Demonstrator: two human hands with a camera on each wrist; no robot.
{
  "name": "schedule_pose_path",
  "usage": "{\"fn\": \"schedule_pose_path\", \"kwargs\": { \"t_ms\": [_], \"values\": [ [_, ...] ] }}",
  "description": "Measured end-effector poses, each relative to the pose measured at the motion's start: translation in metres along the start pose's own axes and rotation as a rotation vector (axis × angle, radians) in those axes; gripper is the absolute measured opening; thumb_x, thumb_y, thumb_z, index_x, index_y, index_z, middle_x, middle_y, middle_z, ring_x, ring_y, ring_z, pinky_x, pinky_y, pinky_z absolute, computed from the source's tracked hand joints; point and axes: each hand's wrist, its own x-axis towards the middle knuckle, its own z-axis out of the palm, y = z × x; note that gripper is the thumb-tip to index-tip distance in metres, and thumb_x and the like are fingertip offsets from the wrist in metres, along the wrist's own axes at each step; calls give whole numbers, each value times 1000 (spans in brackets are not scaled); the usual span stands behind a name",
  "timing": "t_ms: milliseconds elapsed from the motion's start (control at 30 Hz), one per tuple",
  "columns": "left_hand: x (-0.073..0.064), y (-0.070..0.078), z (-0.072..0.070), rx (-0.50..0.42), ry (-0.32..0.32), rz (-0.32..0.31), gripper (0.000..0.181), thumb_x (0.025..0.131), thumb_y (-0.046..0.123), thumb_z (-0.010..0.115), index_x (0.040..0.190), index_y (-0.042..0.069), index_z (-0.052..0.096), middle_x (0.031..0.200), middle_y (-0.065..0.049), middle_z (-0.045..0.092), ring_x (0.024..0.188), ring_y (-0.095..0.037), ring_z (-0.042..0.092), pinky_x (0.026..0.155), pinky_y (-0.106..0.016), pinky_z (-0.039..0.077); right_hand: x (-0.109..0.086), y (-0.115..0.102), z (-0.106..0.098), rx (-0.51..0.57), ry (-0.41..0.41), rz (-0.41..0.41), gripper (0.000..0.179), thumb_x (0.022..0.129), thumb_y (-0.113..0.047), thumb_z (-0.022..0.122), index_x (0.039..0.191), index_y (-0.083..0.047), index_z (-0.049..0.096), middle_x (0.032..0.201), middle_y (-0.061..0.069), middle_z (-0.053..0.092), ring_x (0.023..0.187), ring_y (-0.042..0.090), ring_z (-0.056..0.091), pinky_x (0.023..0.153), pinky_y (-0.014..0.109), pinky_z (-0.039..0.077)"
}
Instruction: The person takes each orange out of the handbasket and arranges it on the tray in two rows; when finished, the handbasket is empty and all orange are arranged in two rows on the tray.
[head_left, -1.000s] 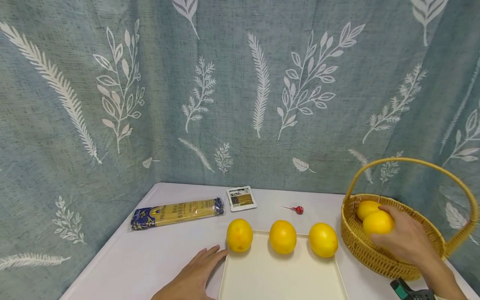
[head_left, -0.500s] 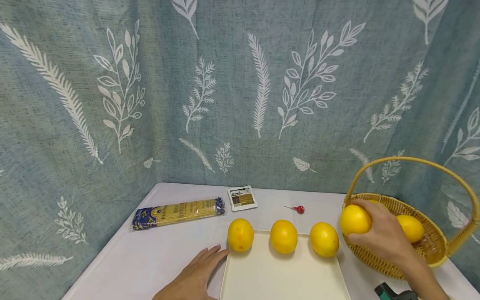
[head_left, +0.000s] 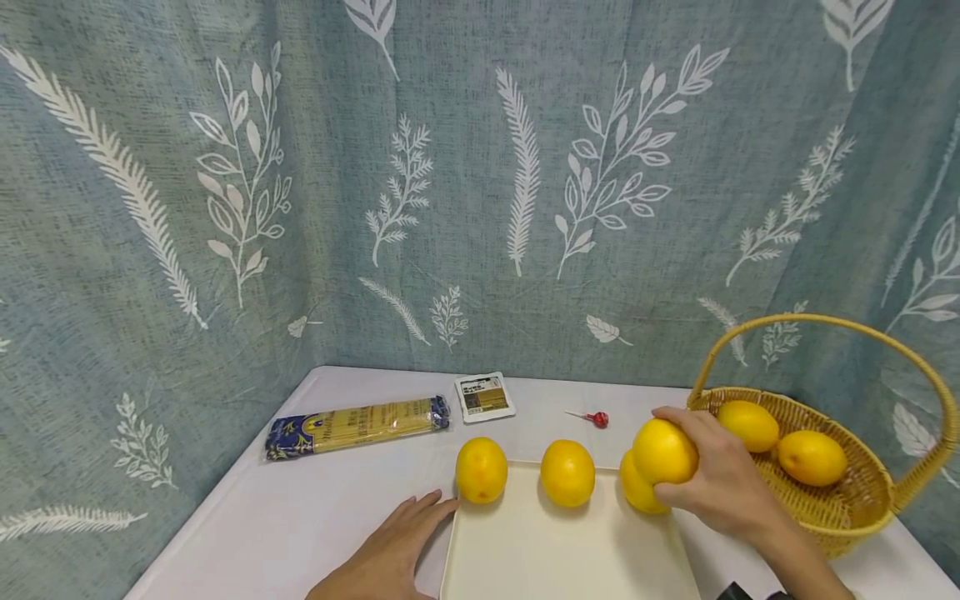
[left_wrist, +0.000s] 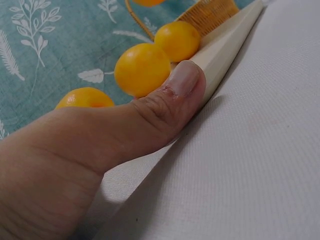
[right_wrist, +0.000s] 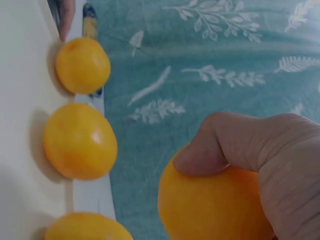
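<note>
My right hand [head_left: 720, 479] grips an orange [head_left: 665, 450], its thumb curled against the fruit in the right wrist view. The held orange hangs in front of another orange [head_left: 637, 492] at the back right of the cream tray [head_left: 562, 554], hiding part of it. Along the tray's back edge sit a middle orange [head_left: 567, 473] and a left orange [head_left: 481, 471]. At the tray's left edge rests my left hand [head_left: 386, 546], fingers loosely extended, its thumb [left_wrist: 170, 97] against the rim in the left wrist view.
A yellow wicker basket [head_left: 847, 517] with a tall handle stands at the right, holding two oranges [head_left: 812, 457]. Behind the tray lie a packet of spaghetti [head_left: 356, 427], a small white packaged tray [head_left: 483, 397] and a red lollipop [head_left: 598, 419]. A patterned curtain [head_left: 480, 208] hangs behind.
My right hand has lifted an orange out of the basket and carried it left over the tray's back right corner. The left hand stays in place.
</note>
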Motion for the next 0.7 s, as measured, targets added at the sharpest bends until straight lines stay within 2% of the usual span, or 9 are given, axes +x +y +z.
{"fn": "schedule_pose_path", "kwargs": {
  "t_ms": [267,400,567,700],
  "values": [
    [0,-1,0,-5,5,7,118,63,74,82,159,31,29,164,-13,30,150,-43,24,118,-72,17,-3,-15,16,48,-5,-45,78,60,-13,88,133,-16,61,120,7,62,89,19,58,67,32,53],
    [1,-1,0,9,13,22,117,63,73,83,159,31,30,164,-12,32,150,-42,26,119,-71,17,-6,-24,26,69,-3,-94,79,59,-13,88,132,-19,61,118,3,62,88,15,58,67,28,53],
    [1,-1,0,33,20,44,117,64,72,83,159,29,29,163,-13,32,150,-41,27,119,-70,18,-9,-35,39,111,-18,-142,81,57,-13,89,133,-21,61,119,-4,61,91,10,58,72,27,55],
    [0,1,-1,31,12,30,116,64,72,82,159,30,29,163,-13,32,150,-41,27,119,-70,18,-11,-41,49,146,-26,-164,81,56,-13,89,131,-22,62,121,-8,60,96,9,57,76,27,54]
  ]
}}
